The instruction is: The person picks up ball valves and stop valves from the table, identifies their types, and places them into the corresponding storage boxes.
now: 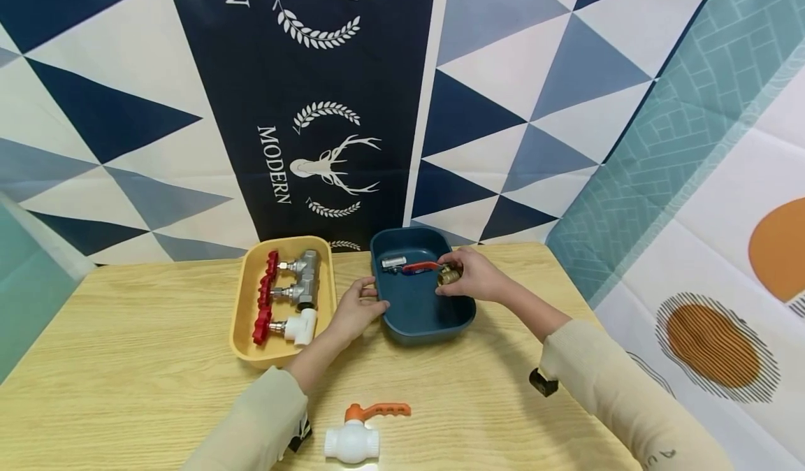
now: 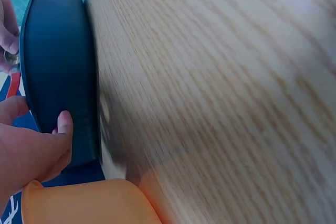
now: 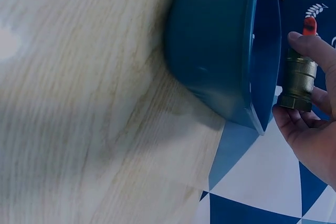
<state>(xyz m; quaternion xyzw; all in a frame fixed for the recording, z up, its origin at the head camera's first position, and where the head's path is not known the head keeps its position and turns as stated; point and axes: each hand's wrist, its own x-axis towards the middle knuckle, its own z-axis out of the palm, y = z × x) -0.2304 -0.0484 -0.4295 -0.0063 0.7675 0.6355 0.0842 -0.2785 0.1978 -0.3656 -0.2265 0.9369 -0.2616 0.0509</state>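
My right hand (image 1: 472,275) grips a brass ball valve (image 3: 300,80) by its body, over the right side of a dark blue bin (image 1: 402,330). The valve's red lever (image 1: 420,266) points left across the bin. Inside the bin, near its left wall, lies a small silver fitting (image 1: 394,263), with a dark part beside it partly covered by the lever. My left hand (image 1: 357,314) holds the bin's left side, thumb at the rim and fingers bent against the outer wall (image 2: 58,66).
Left of the blue bin stands a yellow bin (image 1: 242,349) holding several valves with red handwheels (image 1: 263,324), metal and white. A white ball valve (image 1: 352,443) with an orange lever lies at the table's front. A patterned cloth wall (image 1: 352,107) rises behind the table.
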